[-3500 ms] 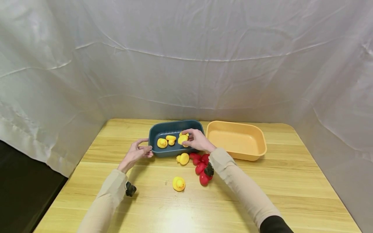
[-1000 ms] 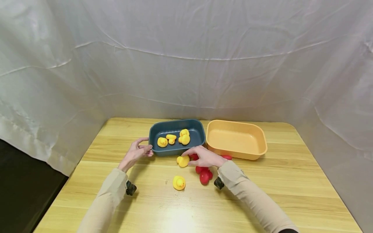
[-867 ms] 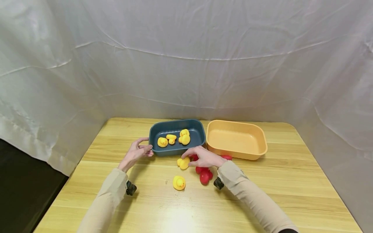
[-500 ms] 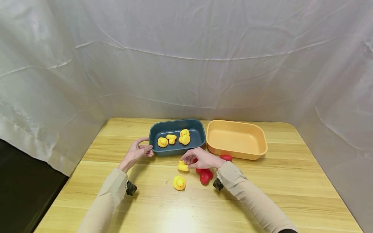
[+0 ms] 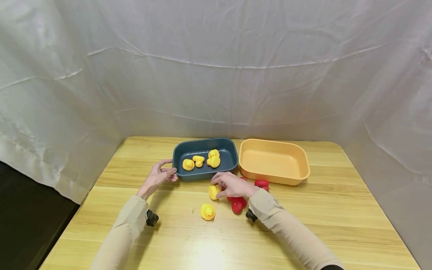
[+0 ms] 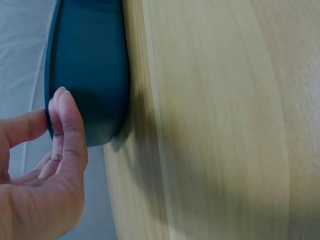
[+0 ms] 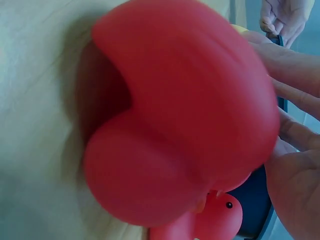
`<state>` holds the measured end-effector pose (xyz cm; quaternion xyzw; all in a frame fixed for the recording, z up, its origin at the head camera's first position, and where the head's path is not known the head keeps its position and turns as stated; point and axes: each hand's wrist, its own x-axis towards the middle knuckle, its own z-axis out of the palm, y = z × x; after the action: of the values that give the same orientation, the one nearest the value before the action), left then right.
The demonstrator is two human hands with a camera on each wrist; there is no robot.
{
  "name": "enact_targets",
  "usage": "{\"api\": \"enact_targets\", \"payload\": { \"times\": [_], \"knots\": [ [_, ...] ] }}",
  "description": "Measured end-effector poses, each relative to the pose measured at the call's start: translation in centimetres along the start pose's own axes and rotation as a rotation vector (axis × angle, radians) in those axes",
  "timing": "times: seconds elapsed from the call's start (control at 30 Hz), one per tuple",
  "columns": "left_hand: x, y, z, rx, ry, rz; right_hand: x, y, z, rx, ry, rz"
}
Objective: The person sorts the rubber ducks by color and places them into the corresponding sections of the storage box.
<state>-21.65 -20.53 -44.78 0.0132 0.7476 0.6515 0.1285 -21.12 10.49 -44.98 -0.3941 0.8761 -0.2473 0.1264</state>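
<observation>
My left hand (image 5: 158, 177) grips the left end of a dark blue bin (image 5: 199, 176). In the left wrist view the thumb and fingers pinch the bin's rim (image 6: 50, 65) from both sides. Several yellow rubber ducks (image 5: 188, 165) lie in the bin. In front of it, my right hand (image 5: 233, 184) pinches another yellow rubber duck (image 5: 213, 192) between thumb and fingers, low over the table. A red rubber duck (image 7: 185, 90) fills much of the right wrist view and hides most of the fingers and the yellow duck.
An orange bin (image 5: 273, 176) stands right beside the blue one. Several red rubber ducks (image 5: 237, 205) lie under and around the right hand, one more (image 5: 261, 183) against the orange bin. A single yellow duck (image 5: 207, 212) sits nearer the front. A grey curtain (image 5: 216, 93) hangs behind.
My right hand has let go of a yellow duck in the blue bin and moved back to the front. It has turned another duck and now pinches it. The left hand stays put.
</observation>
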Motion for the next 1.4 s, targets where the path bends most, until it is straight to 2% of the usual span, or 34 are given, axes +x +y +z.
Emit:
{"api": "enact_targets", "payload": {
  "times": [0.17, 0.43, 0.7, 0.87, 1.1, 1.4],
  "knots": [
    [-0.03, -0.04, 0.01, -0.002, -0.003, 0.001, 0.03, 0.07, 0.15, -0.022, 0.003, -0.016],
    [-0.01, -0.1, -0.08, 0.001, -0.008, 0.01, 0.04, -0.12, 0.31, -0.038, -0.033, 0.023],
    [-0.03, 0.01, -0.06, -0.007, -0.01, 0.006, -0.03, -0.23, 0.21, -0.051, -0.042, -0.012],
    [-0.04, 0.04, -0.05, -0.002, -0.009, 0.007, 0.1, -0.03, 0.11, -0.005, -0.03, -0.043],
    [-0.07, 0.06, -0.07, -0.006, -0.009, 0.007, 0.33, 0.11, -0.09, 0.105, -0.011, -0.035],
    [-0.08, 0.03, -0.09, -0.008, -0.012, 0.011, 0.26, 0.04, -0.55, 0.168, 0.042, -0.079]
  ]
}}
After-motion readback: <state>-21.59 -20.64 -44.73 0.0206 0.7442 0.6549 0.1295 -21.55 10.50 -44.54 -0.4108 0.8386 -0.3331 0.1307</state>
